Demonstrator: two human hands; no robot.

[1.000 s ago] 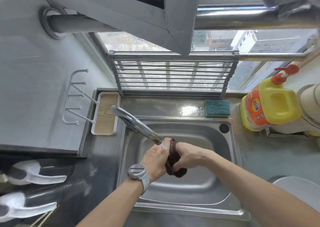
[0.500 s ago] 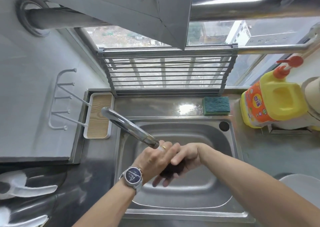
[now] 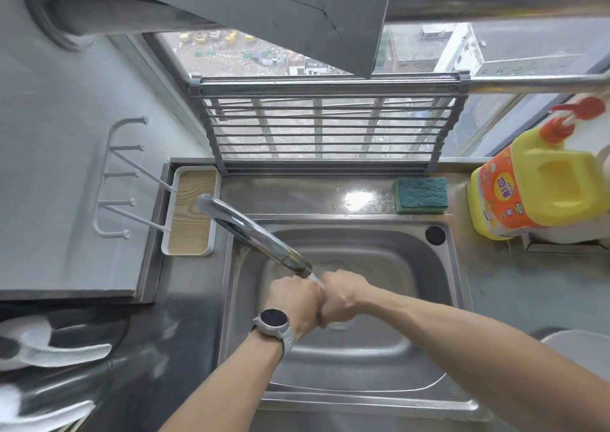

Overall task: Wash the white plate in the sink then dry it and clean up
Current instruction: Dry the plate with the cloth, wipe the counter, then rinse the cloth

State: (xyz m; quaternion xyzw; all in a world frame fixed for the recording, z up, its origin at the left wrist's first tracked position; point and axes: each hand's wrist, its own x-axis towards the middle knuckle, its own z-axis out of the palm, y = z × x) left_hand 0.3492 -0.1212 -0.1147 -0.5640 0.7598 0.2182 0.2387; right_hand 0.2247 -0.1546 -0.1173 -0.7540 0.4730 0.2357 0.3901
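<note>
We see bright daylight from the window (image 3: 330, 128), glare on the wet steel ledge (image 3: 358, 198), soft shadows, strong wide-angle bending and blur at the edges.

Your left hand (image 3: 292, 301) and right hand (image 3: 341, 299) press together as 2 fists under the tap (image 3: 254, 235) spout, forearms converging.

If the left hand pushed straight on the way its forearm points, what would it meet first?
Probably the faucet spout, directly beyond the left hand; depth is unclear, so the hand may pass beneath it toward the sink's back wall.
</note>
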